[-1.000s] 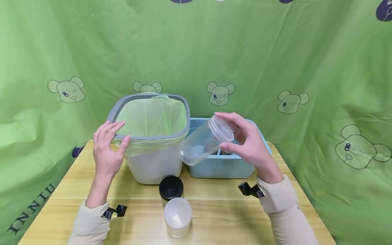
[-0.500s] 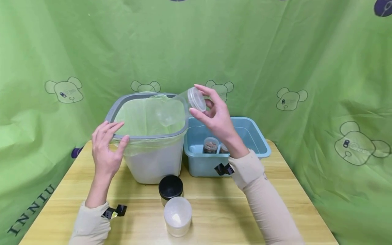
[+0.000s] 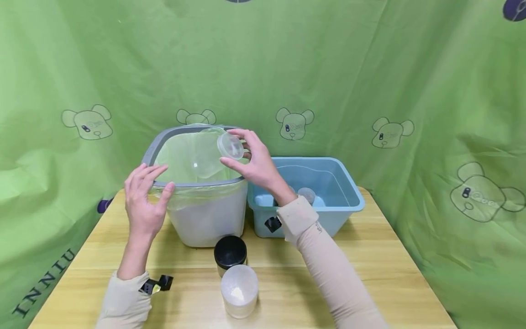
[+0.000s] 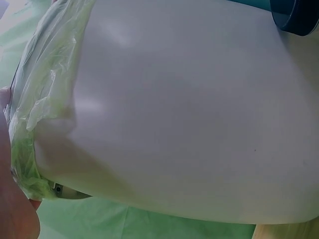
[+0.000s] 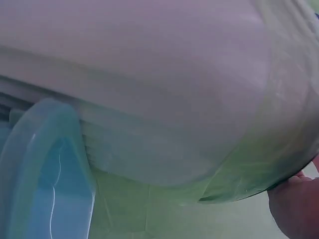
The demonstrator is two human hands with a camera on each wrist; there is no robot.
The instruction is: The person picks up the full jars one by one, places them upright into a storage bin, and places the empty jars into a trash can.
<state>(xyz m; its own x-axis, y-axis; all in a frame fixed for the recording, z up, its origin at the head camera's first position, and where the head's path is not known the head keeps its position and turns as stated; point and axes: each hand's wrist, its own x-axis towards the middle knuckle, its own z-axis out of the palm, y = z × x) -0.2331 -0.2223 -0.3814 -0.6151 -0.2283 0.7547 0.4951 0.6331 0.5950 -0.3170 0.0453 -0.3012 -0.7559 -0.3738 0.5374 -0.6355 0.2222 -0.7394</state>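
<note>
My right hand (image 3: 259, 160) holds a clear plastic jar (image 3: 207, 162) by its ringed end (image 3: 231, 146), thumb on the near side and fingers on the far side. Tilted, the jar's body points down to the left over the opening of a white trash can (image 3: 207, 224). A thin green bag lines the can and folds over its grey rim (image 3: 201, 184). My left hand (image 3: 145, 201) rests at the rim's front left corner, fingers extended across it and thumb apart. The left wrist view shows the can's side (image 4: 174, 114) with the bag's edge (image 4: 55, 74).
A light blue bin (image 3: 312, 214) stands right of the can, with small clear jars (image 3: 306, 195) inside, partly hidden by my right arm. Nearer on the wooden table (image 3: 197, 297) stand a black-lidded jar (image 3: 230, 252) and a frosted white-topped jar (image 3: 239, 290).
My right hand has carried the clear jar left from above the blue bin to over the trash can's opening. The left hand stays at the rim.
</note>
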